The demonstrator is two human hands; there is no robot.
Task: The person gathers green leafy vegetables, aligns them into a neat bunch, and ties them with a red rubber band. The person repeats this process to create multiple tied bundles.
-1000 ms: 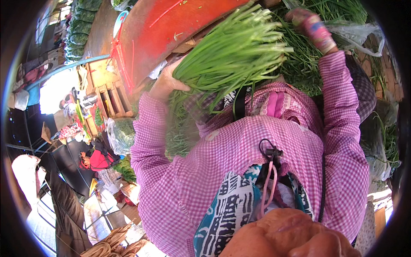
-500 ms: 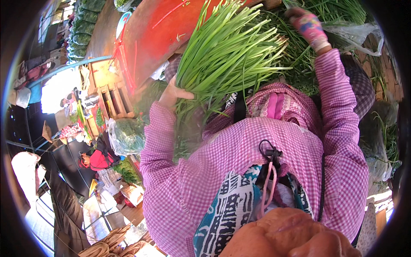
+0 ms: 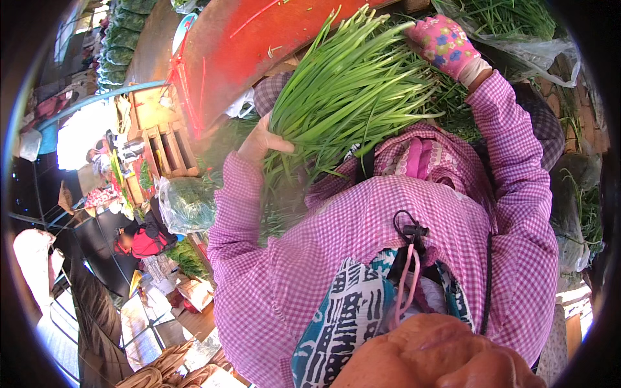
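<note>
A large bunch of garlic chives [image 3: 349, 97], long flat green leaves with pale cut ends, fans out in front of my lap. My left hand [image 3: 264, 139] is closed round its leafy left side, thumb across the leaves. At the upper right of the bunch is my right hand [image 3: 445, 46], in a pink flowered glove. Its fingers are curled together at the pale end of one chive on the bunch's edge. More loose greens [image 3: 453, 97] lie under and behind the pale ends, partly hidden by the bunch.
A red-topped table [image 3: 284, 39] with stray bits of leaf stands ahead. Another heap of greens [image 3: 511, 18] lies by clear plastic [image 3: 537, 57] at the far right. On the left are a wooden crate [image 3: 169, 150], a plastic bag of greens [image 3: 187, 204] and a person in red [image 3: 145, 240].
My right hand has come left and slightly down from the greens at the upper right to the bunch's pale ends. My left hand keeps its hold, nearly still.
</note>
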